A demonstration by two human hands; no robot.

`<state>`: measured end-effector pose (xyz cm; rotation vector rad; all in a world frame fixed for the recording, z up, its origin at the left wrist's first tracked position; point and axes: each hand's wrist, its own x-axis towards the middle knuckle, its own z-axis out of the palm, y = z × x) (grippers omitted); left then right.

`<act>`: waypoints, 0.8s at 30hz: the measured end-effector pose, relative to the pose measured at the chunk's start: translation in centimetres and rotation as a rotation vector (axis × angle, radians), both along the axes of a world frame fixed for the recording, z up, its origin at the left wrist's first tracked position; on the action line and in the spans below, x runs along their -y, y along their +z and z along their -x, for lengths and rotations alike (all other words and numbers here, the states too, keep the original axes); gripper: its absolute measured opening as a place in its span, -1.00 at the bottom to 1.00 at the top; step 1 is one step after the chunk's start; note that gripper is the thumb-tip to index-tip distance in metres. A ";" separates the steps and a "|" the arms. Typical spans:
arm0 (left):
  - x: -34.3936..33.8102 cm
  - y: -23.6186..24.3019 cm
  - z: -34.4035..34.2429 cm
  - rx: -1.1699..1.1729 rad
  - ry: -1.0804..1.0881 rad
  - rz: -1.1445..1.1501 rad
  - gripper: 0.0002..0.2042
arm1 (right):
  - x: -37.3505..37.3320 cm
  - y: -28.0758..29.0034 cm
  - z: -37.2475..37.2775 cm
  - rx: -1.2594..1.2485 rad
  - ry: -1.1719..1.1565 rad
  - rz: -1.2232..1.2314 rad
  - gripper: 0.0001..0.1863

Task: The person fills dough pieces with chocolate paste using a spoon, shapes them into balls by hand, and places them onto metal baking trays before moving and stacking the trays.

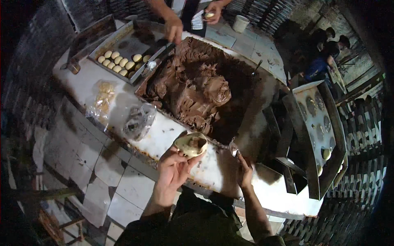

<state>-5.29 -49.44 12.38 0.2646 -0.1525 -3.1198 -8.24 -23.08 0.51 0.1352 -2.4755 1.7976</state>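
My left hand (172, 176) grips a pale, hollow shell (184, 146) with some brown inside, above the white worktable's near edge. In my right hand (245, 172) is a small metal utensil (234, 149), its tip at the near edge of a big tray of thick brown paste (193, 94). On the white tabletop (213, 172) to the left lie a clear bag of pale pieces (102, 100) and a crumpled plastic bag (138, 120).
A co-worker's two hands (174, 28) reach in at the top, one holding a small pale item (209, 15). A metal tray of pale rounds (117, 61) stands upper left, stacked metal trays (318, 123) right, a white bucket (240, 23) at back, people (324, 57) upper right.
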 end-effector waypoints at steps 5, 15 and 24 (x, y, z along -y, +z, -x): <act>-3.4 -2.4 -2.5 -0.035 -0.300 0.113 -0.30 | 1.5 4.5 -1.4 -0.402 -0.168 -0.566 -0.75; -19.0 -4.5 -8.8 0.184 -0.469 0.261 -0.72 | -8.7 11.9 -8.2 -0.283 0.526 -0.341 -0.77; -40.9 -2.8 -16.1 -0.042 -0.627 0.817 -0.59 | -33.3 15.6 -16.1 0.121 0.544 -0.147 -0.69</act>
